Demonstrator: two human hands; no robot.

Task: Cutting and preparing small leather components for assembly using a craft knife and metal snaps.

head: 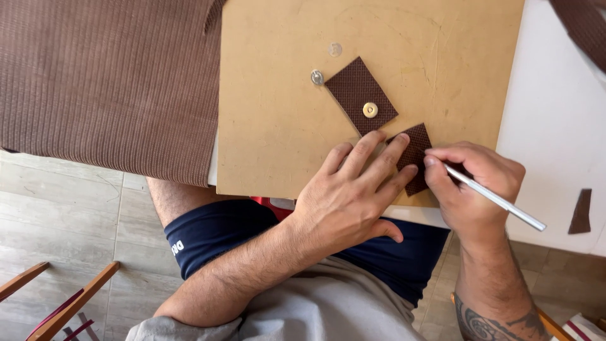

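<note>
Down at the near edge of the board [278, 126], the left hand [350, 199] lies flat with its fingers spread, grasping nothing, its fingertips pressing on a small dark brown patch [418, 146] of textured leather. Just beside it, the right hand [473, 186] is clenched round a slim silver tool [499, 201], held like a pen, with the tip set on the patch between the two hands; the tip itself is hidden behind the thumb and forefinger. So the patch sits under the left fingertips and at the point of the tool, partly covered by both hands, and its full outline cannot be told. A second strip [360, 93] of the same leather lies apart from the hands further up the board, tilted, with a brass snap [370, 110] near its lower end; a silver snap part [317, 77] rests just off its upper corner. The board is tan, scuffed with faint scratches, and rests on a white table [555, 113]. Brown ribbed cloth [107, 82] covers the left side and hangs over the edge. A thin dark leather offcut [581, 211] lies on the table at the right. Below are pale floor tiles [63, 215] and wooden chair parts [69, 303]. The leather looks grainy, with a fine woven pattern and straight-cut edges.
</note>
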